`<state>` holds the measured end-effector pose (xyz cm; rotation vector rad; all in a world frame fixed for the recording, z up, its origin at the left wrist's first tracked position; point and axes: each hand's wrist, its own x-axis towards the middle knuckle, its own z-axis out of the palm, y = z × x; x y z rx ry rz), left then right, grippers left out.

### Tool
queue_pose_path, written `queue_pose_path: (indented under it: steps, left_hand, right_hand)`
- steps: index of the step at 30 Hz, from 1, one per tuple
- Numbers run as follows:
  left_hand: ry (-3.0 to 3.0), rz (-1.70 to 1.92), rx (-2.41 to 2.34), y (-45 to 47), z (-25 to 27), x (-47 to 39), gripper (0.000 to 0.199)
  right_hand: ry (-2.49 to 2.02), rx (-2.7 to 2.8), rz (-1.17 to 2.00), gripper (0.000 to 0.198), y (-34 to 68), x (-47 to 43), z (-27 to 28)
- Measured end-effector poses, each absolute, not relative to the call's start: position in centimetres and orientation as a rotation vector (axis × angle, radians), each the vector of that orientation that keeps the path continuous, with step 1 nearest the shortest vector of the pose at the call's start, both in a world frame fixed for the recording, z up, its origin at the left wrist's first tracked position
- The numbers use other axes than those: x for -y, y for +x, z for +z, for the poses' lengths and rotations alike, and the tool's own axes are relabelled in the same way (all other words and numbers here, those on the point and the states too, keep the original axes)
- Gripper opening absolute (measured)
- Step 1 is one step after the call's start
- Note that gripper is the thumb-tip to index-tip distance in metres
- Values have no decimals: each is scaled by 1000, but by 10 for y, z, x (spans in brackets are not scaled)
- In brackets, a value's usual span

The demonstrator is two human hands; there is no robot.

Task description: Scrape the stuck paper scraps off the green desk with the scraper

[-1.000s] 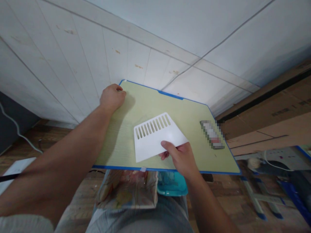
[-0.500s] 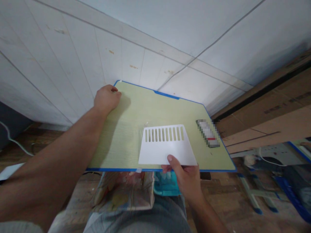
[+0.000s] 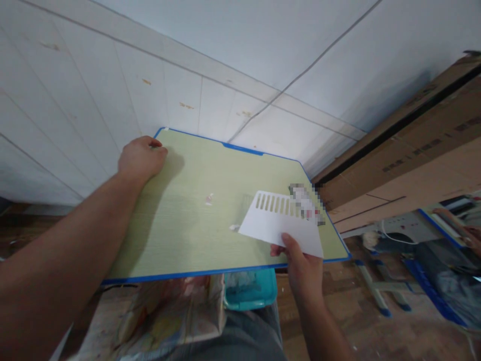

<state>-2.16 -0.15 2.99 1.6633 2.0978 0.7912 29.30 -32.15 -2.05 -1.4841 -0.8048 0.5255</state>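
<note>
My right hand (image 3: 302, 271) grips a white slotted plastic scraper (image 3: 280, 231) by its near edge, thumb on top. The scraper is tilted over the right half of a pale green desktop with a blue rim (image 3: 180, 210). Whether its far edge touches the surface I cannot tell. At the desktop's far left edge, my left hand (image 3: 143, 158) is closed, fingers curled in; what they hold, if anything, is hidden. Small whitish scraps (image 3: 233, 227) lie left of the scraper, and a few more bits (image 3: 209, 199) sit near the middle.
A pixelated flat item (image 3: 306, 200) lies at the desktop's right side, partly behind the scraper. Brown cartons (image 3: 406, 165) stand on the right against the white wall (image 3: 180, 90). Under the near edge are a turquoise bin (image 3: 251, 296) and a stained bag (image 3: 188, 313).
My right hand has carried the scraper rightward across the desktop and turned it. Bits now show near the middle. My left hand keeps its place at the left edge while the view shifts.
</note>
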Motion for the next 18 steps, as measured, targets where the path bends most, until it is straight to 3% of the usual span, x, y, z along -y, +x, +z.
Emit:
queue_pose_path:
  steps: [3,10,18]
  left_hand:
    - [1661,778,-2106,-21,30,2,53]
    - [1656,775,-2126,-23,27,0,52]
    - [1686,756,-2113,-22,27,1,56]
  right_hand:
    - [-1534,690,456,34,307,315,-24]
    - [-1659,894,471,43,306,304,-28]
    - [-1604,908,384,34,288,287,-12]
